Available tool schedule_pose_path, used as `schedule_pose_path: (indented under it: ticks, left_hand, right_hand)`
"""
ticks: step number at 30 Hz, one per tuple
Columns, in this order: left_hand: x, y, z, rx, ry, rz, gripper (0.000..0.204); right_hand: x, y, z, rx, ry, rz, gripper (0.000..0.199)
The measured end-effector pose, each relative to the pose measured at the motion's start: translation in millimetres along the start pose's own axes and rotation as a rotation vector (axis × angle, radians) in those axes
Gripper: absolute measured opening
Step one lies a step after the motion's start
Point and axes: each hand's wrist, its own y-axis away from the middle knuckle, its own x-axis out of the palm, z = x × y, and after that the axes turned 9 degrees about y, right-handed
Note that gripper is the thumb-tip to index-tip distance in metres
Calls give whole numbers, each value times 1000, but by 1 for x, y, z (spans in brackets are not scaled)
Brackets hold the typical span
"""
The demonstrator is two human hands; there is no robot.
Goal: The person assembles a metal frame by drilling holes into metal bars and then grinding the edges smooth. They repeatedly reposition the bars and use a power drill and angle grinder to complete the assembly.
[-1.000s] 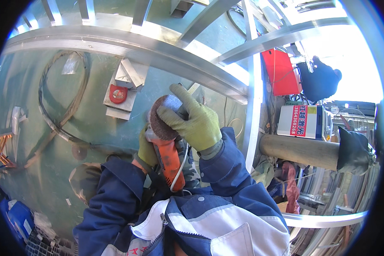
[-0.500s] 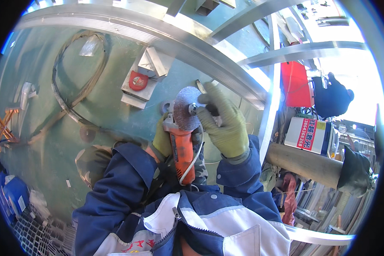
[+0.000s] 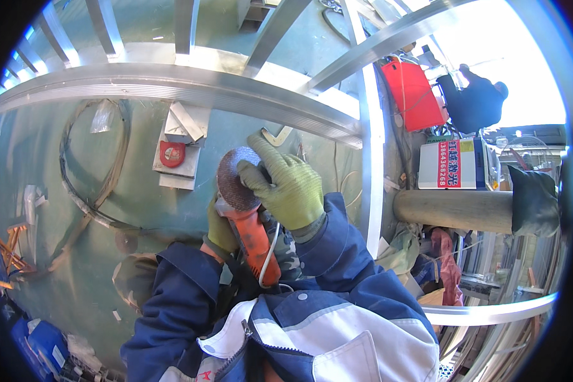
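An orange angle grinder (image 3: 254, 245) lies in front of my body, its head pointing away from me. My left hand (image 3: 221, 230), in a yellow-green glove, is wrapped round its head end from the left, the fingers partly hidden. A round, rough-faced grinding disc (image 3: 234, 180) is fitted on the head, its face turned up. My right hand (image 3: 290, 191), gloved alike, is over the disc with bent fingers closed at its middle, one finger reaching past the far rim. The fingers cover the disc's centre. Just beyond them lies a small angled metal piece (image 3: 277, 136).
A metal frame rail (image 3: 172, 89) with bars crosses the far side. A red tape measure (image 3: 172, 153) sits on metal offcuts. A looped cable (image 3: 65, 159) lies left. At right are a boxy unit (image 3: 455, 164), a thick tube (image 3: 452, 210), a red panel (image 3: 417, 95) and a person (image 3: 477, 102).
My view has shifted, so the scene sits lower and further left. The disc has tilted, and my right fingers now cover the central nut that showed before. My left hand keeps its hold.
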Motion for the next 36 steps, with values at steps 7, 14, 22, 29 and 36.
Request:
schedule_pose_path:
  ticks: [7, 14, 22, 29, 36]
  left_hand:
    - [-22, -7, -1, -141, 277, 185, 69]
    - [-26, -10, 0, -95, 330, 222, 68]
    - [-23, -10, 4, -66, 335, 131, 66]
    - [-31, -13, 4, -64, 332, 204, 70]
    - [5, -1, -1, -86, 213, 194, 64]
  right_hand:
    - [-9, 11, -2, 176, -375, -103, 31]
    - [-10, 8, -7, -147, -108, -36, 38]
    - [-6, 9, -6, -128, -193, -55, 35]
    - [-2, 7, -11, -111, -238, -52, 35]
    - [-9, 12, -21, 226, -479, 152, 38]
